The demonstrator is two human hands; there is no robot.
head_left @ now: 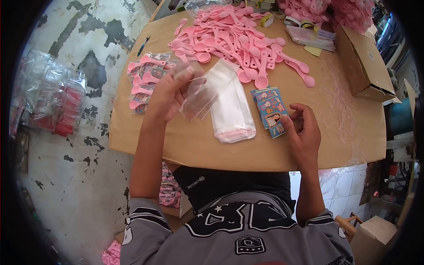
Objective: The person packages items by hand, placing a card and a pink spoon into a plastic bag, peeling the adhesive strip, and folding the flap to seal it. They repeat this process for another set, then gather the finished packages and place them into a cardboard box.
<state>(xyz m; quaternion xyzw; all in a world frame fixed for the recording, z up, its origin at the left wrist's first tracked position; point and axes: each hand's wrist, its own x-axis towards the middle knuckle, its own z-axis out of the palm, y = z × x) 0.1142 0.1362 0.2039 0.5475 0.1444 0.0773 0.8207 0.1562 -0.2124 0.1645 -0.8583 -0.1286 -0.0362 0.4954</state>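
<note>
My left hand point(170, 95) is raised over the table, its fingers closed on a clear plastic bag point(201, 99) that hangs to the right. Beneath and beside that bag lies a stack of clear plastic bags point(233, 117) with pinkish lower edges. To the right sits a small pile of blue printed cards point(270, 110). My right hand point(305, 134) is at the pile's right edge, thumb tip against the top card, fingers curved and apart. Left of my left hand, several pink spoons point(150, 78) rest on bagged cards, partly hidden by my forearm.
A large heap of pink measuring spoons point(229, 37) covers the back of the brown table point(185, 148). An open cardboard box point(364, 66) stands at the right, near clear packs point(311, 39). A pen point(143, 45) lies at left. Plastic-wrapped bundles point(48, 95) are at far left.
</note>
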